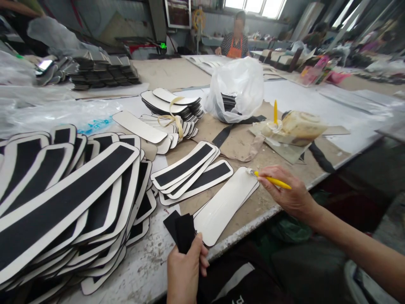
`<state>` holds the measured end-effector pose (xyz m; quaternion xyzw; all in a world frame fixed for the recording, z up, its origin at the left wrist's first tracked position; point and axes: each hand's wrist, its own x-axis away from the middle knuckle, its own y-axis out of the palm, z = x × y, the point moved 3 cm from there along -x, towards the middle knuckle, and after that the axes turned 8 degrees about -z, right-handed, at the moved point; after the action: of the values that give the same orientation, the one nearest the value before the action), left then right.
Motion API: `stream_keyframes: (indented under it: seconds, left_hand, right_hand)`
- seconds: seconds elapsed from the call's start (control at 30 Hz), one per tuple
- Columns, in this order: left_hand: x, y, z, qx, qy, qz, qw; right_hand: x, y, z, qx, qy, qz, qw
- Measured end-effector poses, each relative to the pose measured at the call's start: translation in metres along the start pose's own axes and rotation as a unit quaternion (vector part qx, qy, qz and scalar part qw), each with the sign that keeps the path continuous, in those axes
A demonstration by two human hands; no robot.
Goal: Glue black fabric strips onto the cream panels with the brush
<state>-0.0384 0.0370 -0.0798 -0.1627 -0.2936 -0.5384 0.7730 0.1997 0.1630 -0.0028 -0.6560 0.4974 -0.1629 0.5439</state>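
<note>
My right hand (289,192) grips a yellow-handled brush (275,181), its tip touching the far end of a plain white curved panel (226,204). Under that panel the edge of another one shows. My left hand (186,266) is closed around several black strips (184,231), at the panel's near end; I cannot tell whether it also touches the panel. Just beyond lie a few white panels with black strips on them (186,164), overlapping. A large fanned pile of similar black-centred panels (66,194) fills the left side.
Behind are a bundle of white pieces with a pale band (179,126), a white plastic bag (237,84) holding dark pieces, and a glue-smeared container (300,126) beside an upright yellow handle (275,112). The table edge (243,232) runs diagonally before me. A person (236,40) is across the table.
</note>
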Motion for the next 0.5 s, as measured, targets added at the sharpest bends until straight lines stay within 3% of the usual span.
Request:
stream_keyframes:
  seconds: [0.23, 0.37, 0.5]
  left_hand:
    - [-0.005, -0.002, -0.005, -0.024, 0.013, -0.003, 1.0]
    - [-0.008, -0.003, -0.008, -0.026, 0.013, 0.004, 1.0]
    - [-0.006, -0.001, -0.008, -0.017, 0.02, 0.012, 1.0]
  right_hand:
    - [0.013, 0.027, -0.025, 0.061, -0.095, -0.057, 0.992]
    - [0.015, 0.021, -0.04, 0.002, -0.125, -0.062, 0.99]
    - [0.012, 0.016, -0.029, 0.058, -0.12, -0.051, 0.99]
